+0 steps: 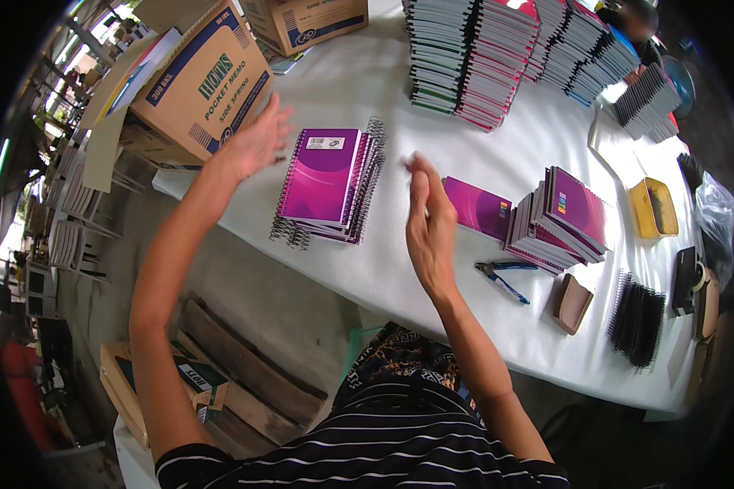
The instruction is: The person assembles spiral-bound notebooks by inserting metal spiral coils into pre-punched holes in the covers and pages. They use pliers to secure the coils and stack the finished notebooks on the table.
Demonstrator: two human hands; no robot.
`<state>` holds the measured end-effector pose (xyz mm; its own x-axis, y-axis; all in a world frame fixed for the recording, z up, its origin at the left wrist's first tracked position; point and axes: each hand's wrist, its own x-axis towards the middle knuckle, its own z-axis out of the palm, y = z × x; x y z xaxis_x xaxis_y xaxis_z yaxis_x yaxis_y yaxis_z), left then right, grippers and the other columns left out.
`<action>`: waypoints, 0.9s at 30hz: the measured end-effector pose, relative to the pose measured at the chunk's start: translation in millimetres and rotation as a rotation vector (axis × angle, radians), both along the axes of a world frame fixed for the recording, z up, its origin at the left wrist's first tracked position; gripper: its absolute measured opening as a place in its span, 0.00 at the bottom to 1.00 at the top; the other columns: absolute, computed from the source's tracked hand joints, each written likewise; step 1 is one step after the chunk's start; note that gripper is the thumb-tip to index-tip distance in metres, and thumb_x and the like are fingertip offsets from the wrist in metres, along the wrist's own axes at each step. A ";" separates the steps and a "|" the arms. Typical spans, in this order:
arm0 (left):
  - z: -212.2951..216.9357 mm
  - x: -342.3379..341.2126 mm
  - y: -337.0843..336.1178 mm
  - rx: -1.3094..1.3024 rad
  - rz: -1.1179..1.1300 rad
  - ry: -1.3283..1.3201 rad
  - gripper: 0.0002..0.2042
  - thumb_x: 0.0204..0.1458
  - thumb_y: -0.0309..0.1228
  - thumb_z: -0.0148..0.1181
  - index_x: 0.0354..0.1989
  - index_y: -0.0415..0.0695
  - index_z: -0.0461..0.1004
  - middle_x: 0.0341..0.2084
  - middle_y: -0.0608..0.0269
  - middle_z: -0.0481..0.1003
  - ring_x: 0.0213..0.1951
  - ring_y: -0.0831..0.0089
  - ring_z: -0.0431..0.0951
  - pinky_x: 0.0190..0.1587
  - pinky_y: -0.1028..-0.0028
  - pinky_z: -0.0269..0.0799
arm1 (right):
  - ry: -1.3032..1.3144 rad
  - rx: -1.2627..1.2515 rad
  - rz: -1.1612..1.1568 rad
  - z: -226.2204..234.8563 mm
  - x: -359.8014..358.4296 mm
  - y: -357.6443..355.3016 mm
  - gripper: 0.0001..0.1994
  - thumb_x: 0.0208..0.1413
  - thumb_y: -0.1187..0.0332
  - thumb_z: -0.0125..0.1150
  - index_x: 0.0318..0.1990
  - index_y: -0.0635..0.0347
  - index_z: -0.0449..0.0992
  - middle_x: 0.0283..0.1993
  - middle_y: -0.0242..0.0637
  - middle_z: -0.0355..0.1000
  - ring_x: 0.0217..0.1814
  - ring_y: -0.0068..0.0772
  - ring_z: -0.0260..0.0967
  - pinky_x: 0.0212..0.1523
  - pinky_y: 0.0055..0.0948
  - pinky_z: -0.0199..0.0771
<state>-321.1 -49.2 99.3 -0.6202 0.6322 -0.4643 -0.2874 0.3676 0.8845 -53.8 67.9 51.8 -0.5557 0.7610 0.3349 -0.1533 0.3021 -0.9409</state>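
Observation:
Between my two hands stands a stack of purple spiral-bound notebooks (322, 181), with black wire coils sticking out at its sides. My left hand (259, 140) is to the left of the stack, apart from it, fingers spread and holding nothing. On the other side, my right hand (431, 218) is raised edge-on above the table with its fingers stretched out and slightly blurred; no held thing shows. Just right of it lies a purple notebook cover or book (475, 207), partly behind the hand. Beside that, more purple notebooks (575, 200) are piled at a slant.
Pliers with blue handles (504, 281), a brown block (572, 304), black wire coils (638, 322), a yellow container (652, 208) and a tape dispenser (687, 281) lie at right. Tall notebook stacks (473, 61) stand at the back, a cardboard box (204, 85) at left. Another person (640, 41) is far right.

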 end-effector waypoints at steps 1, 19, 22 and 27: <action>-2.1 11.5 6.1 0.074 -0.080 -0.056 0.46 0.55 0.68 0.37 0.71 0.43 0.46 0.67 0.45 0.56 0.69 0.59 0.53 0.68 0.61 0.48 | -0.005 -0.060 0.040 -15.1 -21.2 2.1 0.24 0.67 0.57 0.43 0.59 0.71 0.62 0.58 0.57 0.62 0.59 0.45 0.61 0.57 0.33 0.60; 72.1 135.6 -8.4 0.626 0.162 0.911 0.34 0.59 0.33 0.54 0.72 0.43 0.45 0.71 0.49 0.47 0.73 0.61 0.43 0.70 0.60 0.39 | -1.222 0.557 0.274 -33.4 35.7 131.0 0.34 0.36 0.71 0.75 0.56 0.63 0.69 0.53 0.43 0.67 0.58 0.47 0.62 0.53 0.53 0.65; 72.9 179.8 -2.0 0.690 0.077 1.020 0.38 0.56 0.26 0.57 0.72 0.40 0.43 0.71 0.47 0.45 0.72 0.60 0.43 0.71 0.60 0.39 | -1.317 0.506 0.376 -30.6 28.7 148.0 0.34 0.27 0.69 0.80 0.49 0.64 0.72 0.52 0.44 0.66 0.60 0.46 0.59 0.54 0.53 0.65; 14.3 232.8 -7.0 0.773 -0.111 0.996 0.50 0.50 0.28 0.66 0.72 0.40 0.32 0.72 0.42 0.37 0.72 0.55 0.40 0.71 0.58 0.33 | -0.618 0.130 0.323 3.8 54.6 125.8 0.20 0.35 0.70 0.77 0.38 0.64 0.76 0.31 0.36 0.74 0.35 0.33 0.71 0.40 0.30 0.71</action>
<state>-88.3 -56.2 113.6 -0.4137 0.5998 0.6849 0.6237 -0.3613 0.6932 0.8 193.7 55.6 -0.8646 0.5010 -0.0377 0.2962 0.4476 -0.8437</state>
